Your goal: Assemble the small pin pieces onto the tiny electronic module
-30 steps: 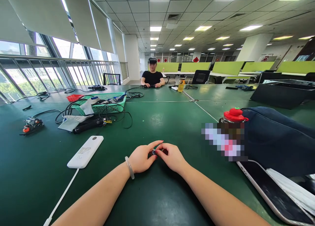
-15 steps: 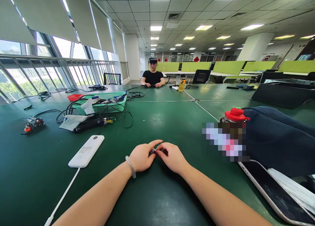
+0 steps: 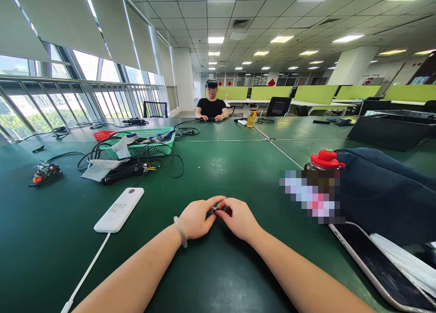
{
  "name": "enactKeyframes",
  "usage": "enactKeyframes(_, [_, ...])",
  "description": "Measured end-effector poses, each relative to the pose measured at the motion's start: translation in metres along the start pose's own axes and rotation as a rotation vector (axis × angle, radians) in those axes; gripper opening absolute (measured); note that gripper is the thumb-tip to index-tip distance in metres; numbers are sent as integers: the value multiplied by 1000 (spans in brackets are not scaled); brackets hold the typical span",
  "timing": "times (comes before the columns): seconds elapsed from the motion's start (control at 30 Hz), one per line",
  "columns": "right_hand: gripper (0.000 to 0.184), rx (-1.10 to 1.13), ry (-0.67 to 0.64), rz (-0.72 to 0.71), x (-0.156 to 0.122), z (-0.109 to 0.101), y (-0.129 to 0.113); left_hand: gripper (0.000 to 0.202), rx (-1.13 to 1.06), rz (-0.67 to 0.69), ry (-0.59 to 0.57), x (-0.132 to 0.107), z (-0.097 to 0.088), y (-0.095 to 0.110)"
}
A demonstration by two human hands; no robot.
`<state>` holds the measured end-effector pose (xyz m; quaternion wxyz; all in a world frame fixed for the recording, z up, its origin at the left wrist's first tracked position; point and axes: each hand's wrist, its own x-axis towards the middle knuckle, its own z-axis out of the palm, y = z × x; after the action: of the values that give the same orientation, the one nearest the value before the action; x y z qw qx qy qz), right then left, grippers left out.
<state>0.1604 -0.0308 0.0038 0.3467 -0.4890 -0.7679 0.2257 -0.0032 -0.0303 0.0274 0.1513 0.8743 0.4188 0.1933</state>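
Fingertips of the left hand [image 3: 195, 220] and right hand [image 3: 238, 218] are closing together on a tiny dark metallic piece [image 3: 214, 210], pinching it between them low over the dark green tabletop [image 3: 238, 167]. It is probably light, rigid and easily dropped, so gripping its two ends seems safest.

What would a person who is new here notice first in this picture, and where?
The left hand and right hand, low in the centre, pinch a small dark part together over the green table. A white power bank with its cable lies to their left, and a bottle with a red lid stands to their right. Another person in black sits at the far end.
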Motion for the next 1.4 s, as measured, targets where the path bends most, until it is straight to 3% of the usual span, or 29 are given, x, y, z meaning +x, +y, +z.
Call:
enactKeyframes(0.57, [9, -29, 28, 30, -1, 0, -2, 50, 28, -15, 14, 0, 1, 1])
enactKeyframes(0.73, [17, -25, 31, 51, 2, -7, 3, 45, -9, -107, 50, 0, 0, -2])
enactKeyframes(0.93, [19, -80, 66, 199, 4, -17, 13, 37, -149, -257, 119, 4, -1, -10])
enactKeyframes(1.4, [12, -275, -103, 278, 3, -17, 10, 27, -277, -303, 191, 6, 8, -22])
